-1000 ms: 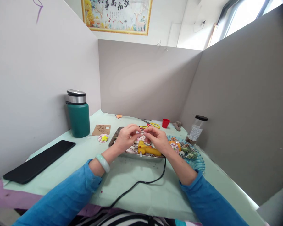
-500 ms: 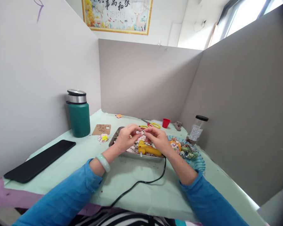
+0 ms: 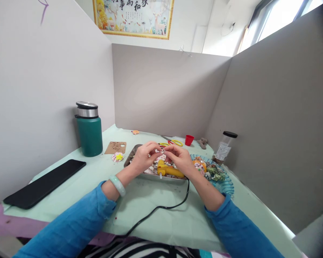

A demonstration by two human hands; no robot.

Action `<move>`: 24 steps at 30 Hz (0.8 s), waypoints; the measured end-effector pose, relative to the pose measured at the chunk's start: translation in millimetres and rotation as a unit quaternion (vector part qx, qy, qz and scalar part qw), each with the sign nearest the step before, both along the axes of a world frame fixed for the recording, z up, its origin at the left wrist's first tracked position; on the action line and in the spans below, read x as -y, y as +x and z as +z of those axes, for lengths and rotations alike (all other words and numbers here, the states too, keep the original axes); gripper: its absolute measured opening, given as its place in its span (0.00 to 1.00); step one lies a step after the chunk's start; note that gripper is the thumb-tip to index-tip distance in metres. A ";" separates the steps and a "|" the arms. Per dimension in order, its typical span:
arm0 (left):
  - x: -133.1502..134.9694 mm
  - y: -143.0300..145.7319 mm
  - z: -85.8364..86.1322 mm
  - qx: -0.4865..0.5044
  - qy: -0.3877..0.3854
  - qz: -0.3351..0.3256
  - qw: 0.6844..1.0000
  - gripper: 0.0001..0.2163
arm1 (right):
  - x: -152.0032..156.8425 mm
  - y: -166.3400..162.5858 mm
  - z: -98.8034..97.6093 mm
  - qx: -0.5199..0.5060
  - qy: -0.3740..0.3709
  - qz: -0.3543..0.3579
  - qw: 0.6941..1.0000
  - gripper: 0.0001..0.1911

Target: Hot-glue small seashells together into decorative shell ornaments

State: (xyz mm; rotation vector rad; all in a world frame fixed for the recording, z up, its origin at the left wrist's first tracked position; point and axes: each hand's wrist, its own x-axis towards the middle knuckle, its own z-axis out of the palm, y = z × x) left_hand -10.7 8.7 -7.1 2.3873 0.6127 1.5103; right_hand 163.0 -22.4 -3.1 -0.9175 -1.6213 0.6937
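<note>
My left hand [image 3: 146, 156] and my right hand [image 3: 180, 158] meet fingertip to fingertip above a metal tray [image 3: 150, 176]. Both are closed in a pinch on something small and whitish, too small to name. Beneath them the tray holds pale shells or stones [image 3: 150, 170], and a yellow glue gun [image 3: 169, 170] rests across its near side, nozzle toward me. From the glue gun a black cord [image 3: 161, 207] runs to the table's front edge. Right of my right hand stands a blue plate [image 3: 227, 185] with colourful shell-like or stone pieces [image 3: 215, 172].
To the left are a green bottle [image 3: 89, 134], a black flat slab [image 3: 45, 183], a brown card [image 3: 115, 147] and a white disc with a yellow star [image 3: 117, 157]. Behind the tray lie yellow-handled scissors [image 3: 176, 142] and a red cup [image 3: 189, 140]. A black-lidded jar [image 3: 223, 148] leans at right.
The view has shifted very slightly. My hands keep the same pinch over the tray, and nothing else has visibly moved.
</note>
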 end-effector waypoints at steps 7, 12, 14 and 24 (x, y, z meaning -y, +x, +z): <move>-2.7 -0.5 -2.0 -0.006 0.012 0.004 1.000 0.04 | 1.6 -1.0 1.4 -0.002 -0.005 -0.002 1.000 0.12; -3.8 -0.6 -3.2 -0.004 0.022 -0.001 1.000 0.04 | 0.0 -0.5 -0.1 -0.001 -0.006 -0.004 1.000 0.13; -3.5 -0.3 -3.2 -0.003 0.026 -0.001 1.000 0.04 | -0.6 -0.2 -0.7 0.000 -0.005 -0.004 1.000 0.13; -3.6 -0.3 -4.8 0.004 0.028 0.025 0.999 0.05 | 2.0 -1.2 1.9 -0.008 -0.014 0.006 1.000 0.13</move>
